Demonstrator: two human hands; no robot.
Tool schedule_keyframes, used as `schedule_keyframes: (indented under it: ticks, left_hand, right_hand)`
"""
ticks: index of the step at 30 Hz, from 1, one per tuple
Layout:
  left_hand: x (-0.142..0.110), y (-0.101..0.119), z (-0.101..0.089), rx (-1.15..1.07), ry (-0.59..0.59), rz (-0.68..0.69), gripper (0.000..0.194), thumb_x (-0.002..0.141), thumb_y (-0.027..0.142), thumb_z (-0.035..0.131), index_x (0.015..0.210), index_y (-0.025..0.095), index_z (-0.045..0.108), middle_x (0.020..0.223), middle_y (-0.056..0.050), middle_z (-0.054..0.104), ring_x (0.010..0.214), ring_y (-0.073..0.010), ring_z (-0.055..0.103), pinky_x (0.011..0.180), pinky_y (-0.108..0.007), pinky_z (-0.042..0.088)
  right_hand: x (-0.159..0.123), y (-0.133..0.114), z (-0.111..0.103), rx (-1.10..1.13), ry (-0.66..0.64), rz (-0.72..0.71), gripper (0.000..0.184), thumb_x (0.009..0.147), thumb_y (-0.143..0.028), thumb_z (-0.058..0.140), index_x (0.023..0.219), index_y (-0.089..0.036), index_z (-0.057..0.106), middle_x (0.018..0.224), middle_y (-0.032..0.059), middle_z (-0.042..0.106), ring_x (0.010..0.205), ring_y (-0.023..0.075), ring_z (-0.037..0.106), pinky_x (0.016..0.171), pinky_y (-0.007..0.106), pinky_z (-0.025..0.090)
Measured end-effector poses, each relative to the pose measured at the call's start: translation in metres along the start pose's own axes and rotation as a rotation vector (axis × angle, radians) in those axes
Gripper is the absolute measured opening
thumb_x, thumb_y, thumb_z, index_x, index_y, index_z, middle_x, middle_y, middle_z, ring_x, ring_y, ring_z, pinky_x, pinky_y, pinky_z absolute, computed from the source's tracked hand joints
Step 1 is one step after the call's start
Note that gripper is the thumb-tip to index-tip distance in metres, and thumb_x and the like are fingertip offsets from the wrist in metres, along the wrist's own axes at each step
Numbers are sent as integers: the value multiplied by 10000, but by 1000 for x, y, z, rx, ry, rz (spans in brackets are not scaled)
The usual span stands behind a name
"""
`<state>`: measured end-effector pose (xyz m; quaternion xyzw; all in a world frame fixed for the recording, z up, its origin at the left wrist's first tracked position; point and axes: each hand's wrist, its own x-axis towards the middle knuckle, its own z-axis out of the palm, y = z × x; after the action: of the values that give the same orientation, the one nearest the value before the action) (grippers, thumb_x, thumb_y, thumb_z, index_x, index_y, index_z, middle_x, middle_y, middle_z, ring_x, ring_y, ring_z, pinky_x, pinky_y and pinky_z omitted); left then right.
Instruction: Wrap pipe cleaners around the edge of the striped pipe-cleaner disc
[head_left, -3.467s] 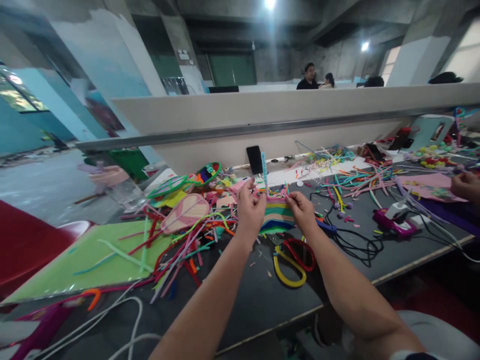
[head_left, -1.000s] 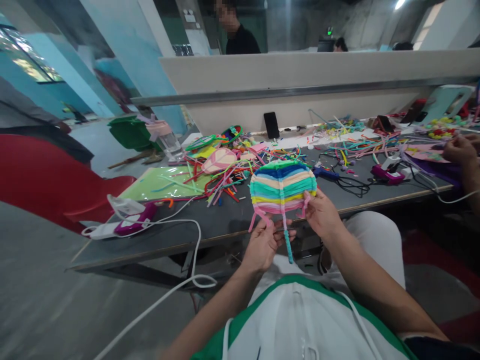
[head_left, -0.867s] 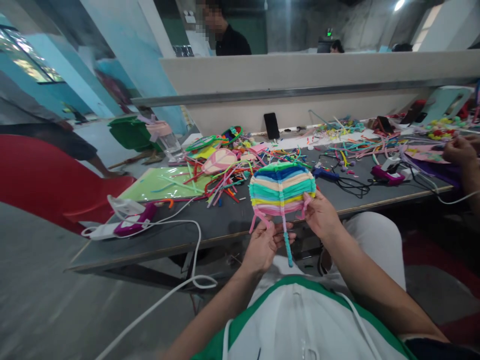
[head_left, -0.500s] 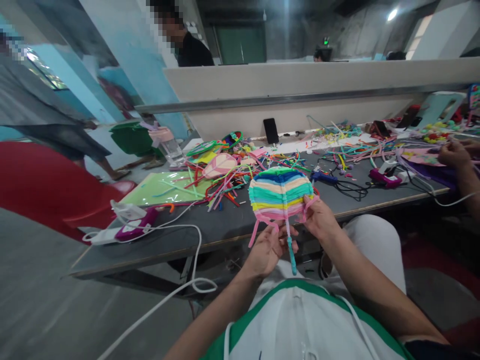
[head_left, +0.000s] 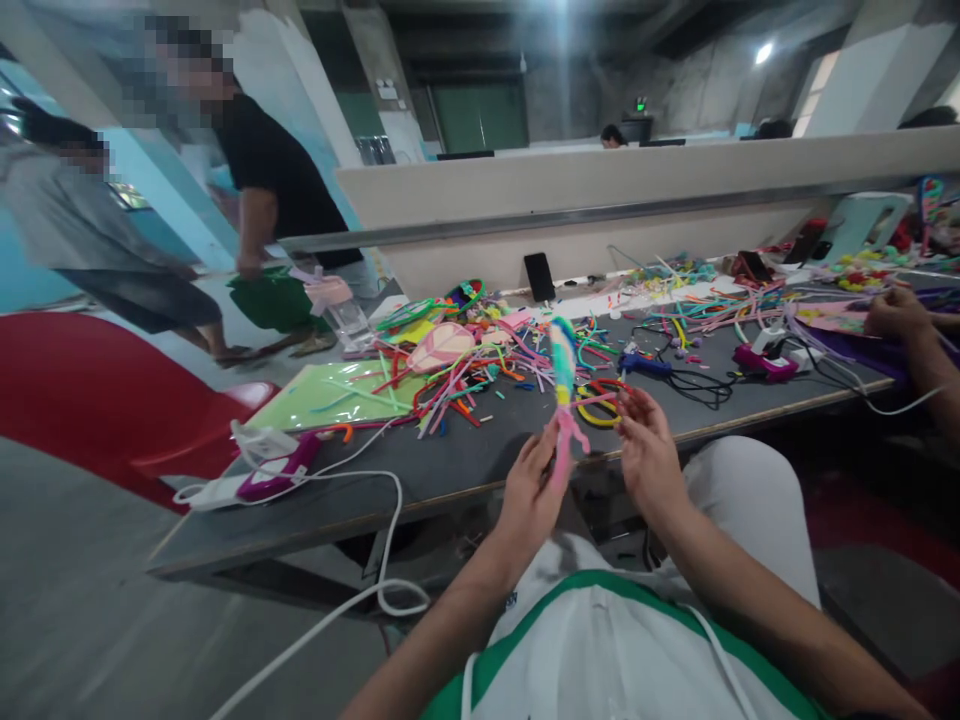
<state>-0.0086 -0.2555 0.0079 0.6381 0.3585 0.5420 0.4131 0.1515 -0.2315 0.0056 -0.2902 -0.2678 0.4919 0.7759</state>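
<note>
My left hand [head_left: 529,490] is closed on the lower stem of a striped woven pipe-cleaner disc [head_left: 562,365], which stands upright and edge-on to me, just in front of the grey table's near edge [head_left: 420,490]. Its bands are blue, green, yellow and pink. My right hand [head_left: 645,450] is beside it on the right, fingertips pinched on a loose pink strand [head_left: 596,402] that sticks out from the disc's lower part. Both hands hover over my lap, above my white and green top.
Loose pipe cleaners [head_left: 465,360] litter the table by a green sheet [head_left: 330,395]. A purple glue gun [head_left: 270,470] with a white cable lies near left, another [head_left: 761,360] at right. A phone [head_left: 538,277] leans on the divider. A co-worker's hand [head_left: 896,315] works far right. Two people stand by the red chair [head_left: 112,400].
The woven disc has turned from facing me flat to edge-on. My right hand slid from its rim to the pink strand. Two people have walked into view at the left.
</note>
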Motion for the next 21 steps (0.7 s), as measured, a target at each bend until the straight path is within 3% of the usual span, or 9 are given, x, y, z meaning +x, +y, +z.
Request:
schedule_keyframes:
  ticks: [2,5,9,15,19,21]
  left_hand:
    - [-1,-4,1,299,-39,191,411,864,266,512,1273,231,525,1096,-114,582,1016,-236,523,885,-371,439]
    - [-6,-8,6,614,-141,344,556,889,239,449,1429,202,319,1157,-150,533,1062,-245,500,938,-400,414]
    - [-11,-12,10,850,-186,366,586,881,258,455,1443,220,291,1166,-144,513,1097,-270,474,950,-423,406]
    - [-9,-17,15,920,-231,302,565,881,289,442,1430,232,321,1134,-148,511,1069,-287,488,910,-446,428]
    - [-14,-20,16,796,-270,301,591,846,340,520,1405,229,362,1211,-151,462,1128,-292,464,951,-451,406]
    - [-16,-21,12,664,-191,284,572,823,343,564,1361,221,412,1272,-148,416,1164,-283,447,976,-434,391]
  right_hand:
    - [-12,-5,3,-19,-163,47,540,629,-110,617,1133,-296,560,1256,6,579,1162,163,518,920,293,448]
    - [-18,-17,3,23,-358,258,469,598,-176,567,1060,-245,615,1190,42,629,1124,231,556,887,361,490]
    - [-7,-27,-9,94,-375,359,317,631,-265,551,927,-216,654,1036,63,693,1008,278,621,806,436,529]
    - [0,-28,-20,79,-324,380,327,756,-427,589,1016,-235,646,1030,60,704,996,267,639,803,444,533]
    - [3,-26,-20,18,-264,298,300,747,-299,670,1039,-244,633,1000,35,716,983,245,651,816,411,540]
    - [6,-26,-21,13,-233,244,322,731,-234,694,1046,-249,627,1004,23,717,984,238,654,823,399,543]
